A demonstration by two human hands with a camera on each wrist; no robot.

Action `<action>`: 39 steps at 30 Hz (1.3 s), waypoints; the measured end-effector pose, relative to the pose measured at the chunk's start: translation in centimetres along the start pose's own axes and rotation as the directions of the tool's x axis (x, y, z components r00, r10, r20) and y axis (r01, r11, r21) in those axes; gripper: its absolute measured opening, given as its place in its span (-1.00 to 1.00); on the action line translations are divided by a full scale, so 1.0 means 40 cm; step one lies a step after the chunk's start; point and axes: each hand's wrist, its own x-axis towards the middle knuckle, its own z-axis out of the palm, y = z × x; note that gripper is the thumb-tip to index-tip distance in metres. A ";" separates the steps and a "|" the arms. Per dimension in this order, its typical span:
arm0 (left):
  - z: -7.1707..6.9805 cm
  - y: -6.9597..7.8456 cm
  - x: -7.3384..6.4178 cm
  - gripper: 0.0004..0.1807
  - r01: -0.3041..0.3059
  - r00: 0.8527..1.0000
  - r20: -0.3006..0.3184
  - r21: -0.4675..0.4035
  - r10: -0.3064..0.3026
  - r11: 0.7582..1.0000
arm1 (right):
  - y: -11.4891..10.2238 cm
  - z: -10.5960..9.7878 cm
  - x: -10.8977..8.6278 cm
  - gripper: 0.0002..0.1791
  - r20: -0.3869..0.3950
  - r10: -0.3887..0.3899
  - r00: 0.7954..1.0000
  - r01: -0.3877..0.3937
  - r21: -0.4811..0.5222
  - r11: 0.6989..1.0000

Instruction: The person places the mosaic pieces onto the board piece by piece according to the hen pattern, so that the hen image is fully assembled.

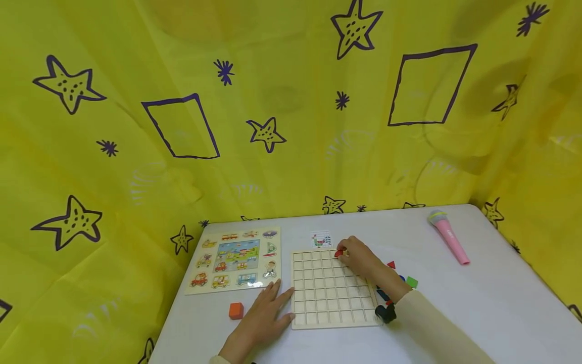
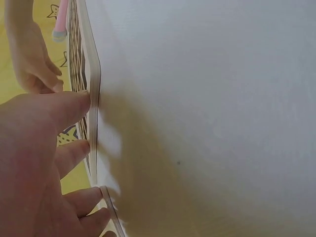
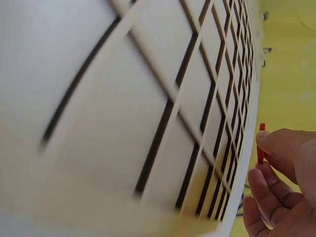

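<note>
A wooden grid board [image 1: 336,290] with square cells lies on the white table. My right hand [image 1: 359,257] pinches a small flat red piece [image 3: 260,143] between thumb and fingertips over the board's far edge. In the head view the red piece [image 1: 338,253] overlaps the top row of cells. My left hand [image 1: 265,316] rests by the board's left side, its fingers spread. In the left wrist view the left thumb and a finger touch the board's edge [image 2: 93,64]. A small card [image 1: 321,239] with a coloured picture lies just beyond the board.
A picture puzzle board [image 1: 206,258] lies left, with an orange cube [image 1: 236,311] in front of it. Right of the grid are several small pieces, including a green one [image 1: 411,282] and a black one [image 1: 385,314]. A pink toy microphone [image 1: 450,237] lies far right.
</note>
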 end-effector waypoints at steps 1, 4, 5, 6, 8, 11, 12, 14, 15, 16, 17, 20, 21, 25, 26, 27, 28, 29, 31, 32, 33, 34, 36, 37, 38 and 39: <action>0.001 0.000 0.001 -0.31 -0.001 1.000 0.000 0.003 0.001 1.000 | -0.009 0.010 0.006 -0.77 -0.002 -0.007 1.000 0.007 -0.003 1.000; 0.004 0.001 0.002 -0.30 -0.004 1.000 0.003 0.008 0.004 1.000 | -0.029 0.039 0.023 -0.79 -0.006 -0.015 1.000 0.015 -0.019 1.000; 0.005 0.001 0.003 -0.30 -0.005 1.000 0.004 0.008 0.005 1.000 | -0.035 0.048 0.027 -0.79 -0.008 -0.018 1.000 0.018 -0.020 1.000; 0.005 0.001 0.004 -0.30 -0.006 1.000 0.004 0.008 0.006 1.000 | -0.041 0.056 0.029 -0.80 -0.010 -0.017 1.000 0.016 -0.023 1.000; 0.007 0.001 0.005 -0.30 -0.010 1.000 0.005 0.011 0.009 1.000 | -0.055 0.071 0.032 -0.80 -0.018 -0.033 0.999 0.032 -0.023 0.999; 0.009 0.001 0.007 -0.30 -0.011 1.000 0.006 0.015 0.011 1.000 | -0.074 0.093 0.035 -0.82 -0.036 -0.050 0.998 0.049 -0.034 0.998; 0.009 0.001 0.007 -0.30 -0.010 1.000 0.006 0.016 0.010 1.000 | -0.080 0.099 0.036 -0.83 -0.039 -0.054 0.998 0.053 -0.039 0.998; 0.009 0.002 0.006 -0.30 -0.007 1.000 0.006 0.016 0.007 1.000 | -0.090 0.111 0.037 -0.84 -0.047 -0.074 0.996 0.071 -0.052 0.996; 0.008 0.003 0.006 -0.30 -0.006 1.000 0.006 0.015 0.006 1.000 | -0.094 0.115 0.037 -0.85 -0.044 -0.077 0.996 0.074 -0.055 0.996; 0.008 0.004 0.005 -0.30 -0.005 1.000 0.006 0.014 0.005 1.000 | -0.097 0.120 0.037 -0.85 -0.042 -0.081 0.996 0.078 -0.060 0.995; 0.008 0.005 0.004 -0.30 -0.004 1.000 0.005 0.016 0.004 1.000 | -0.099 0.123 0.037 -0.85 -0.038 -0.087 0.995 0.084 -0.063 0.994; 0.009 0.003 0.003 -0.30 -0.004 1.000 0.003 0.015 0.004 1.000 | -0.107 0.131 0.036 -0.86 -0.037 -0.104 0.994 0.102 -0.060 0.993; 0.010 0.003 0.003 -0.30 -0.006 1.000 0.001 0.016 0.006 1.000 | -0.109 0.133 0.037 -0.87 -0.037 -0.110 0.993 0.108 -0.057 0.993; 0.012 -0.003 0.002 -0.31 -0.010 1.000 -0.007 0.027 0.010 1.000 | -0.116 0.144 0.042 -0.85 -0.031 -0.127 0.991 0.125 -0.070 0.990; 0.012 -0.005 0.002 -0.31 -0.011 1.000 -0.009 0.031 0.011 0.999 | -0.118 0.146 0.043 -0.84 -0.027 -0.129 0.991 0.127 -0.071 0.989; 0.012 -0.006 0.002 -0.31 -0.011 1.000 -0.010 0.033 0.012 0.999 | -0.120 0.149 0.044 -0.84 -0.024 -0.132 0.991 0.129 -0.072 0.989; 0.013 -0.006 0.002 -0.31 -0.011 1.000 -0.009 0.033 0.012 0.999 | -0.122 0.150 0.045 -0.83 -0.019 -0.134 0.991 0.132 -0.075 0.988; 0.013 -0.007 0.002 -0.31 -0.012 1.000 -0.009 0.031 0.012 0.999 | -0.124 0.151 0.045 -0.81 -0.014 -0.139 0.990 0.138 -0.072 0.988; 0.013 -0.007 0.002 -0.31 -0.013 1.000 -0.007 0.027 0.013 1.000 | -0.127 0.153 0.045 -0.80 -0.009 -0.155 0.988 0.154 -0.062 0.986; 0.012 -0.007 0.002 -0.31 -0.013 1.000 -0.006 0.025 0.013 1.000 | -0.128 0.153 0.046 -0.82 -0.006 -0.164 0.986 0.163 -0.056 0.985; 0.011 -0.006 0.003 -0.31 -0.013 1.000 -0.005 0.023 0.013 1.000 | -0.128 0.153 0.046 -0.83 -0.002 -0.174 0.985 0.174 -0.052 0.983; 0.012 -0.006 0.003 -0.31 -0.012 1.000 -0.005 0.022 0.012 1.000 | -0.129 0.152 0.047 -0.85 0.001 -0.186 0.983 0.186 -0.049 0.981; 0.012 -0.006 0.004 -0.31 -0.011 1.000 -0.007 0.022 0.011 1.000 | -0.129 0.151 0.048 -0.91 0.007 -0.207 0.978 0.207 -0.048 0.977; 0.012 -0.006 0.004 -0.31 -0.011 1.000 -0.008 0.022 0.011 1.000 | -0.130 0.150 0.048 -0.95 0.010 -0.216 0.976 0.216 -0.049 0.975; 0.012 -0.007 0.004 -0.31 -0.011 1.000 -0.010 0.023 0.011 1.000 | -0.130 0.149 0.047 -0.98 0.015 -0.221 0.975 0.221 -0.053 0.974; 0.012 -0.007 0.005 -0.31 -0.012 1.000 -0.012 0.024 0.012 1.000 | -0.130 0.150 0.047 -0.98 0.016 -0.228 0.973 0.229 -0.057 0.972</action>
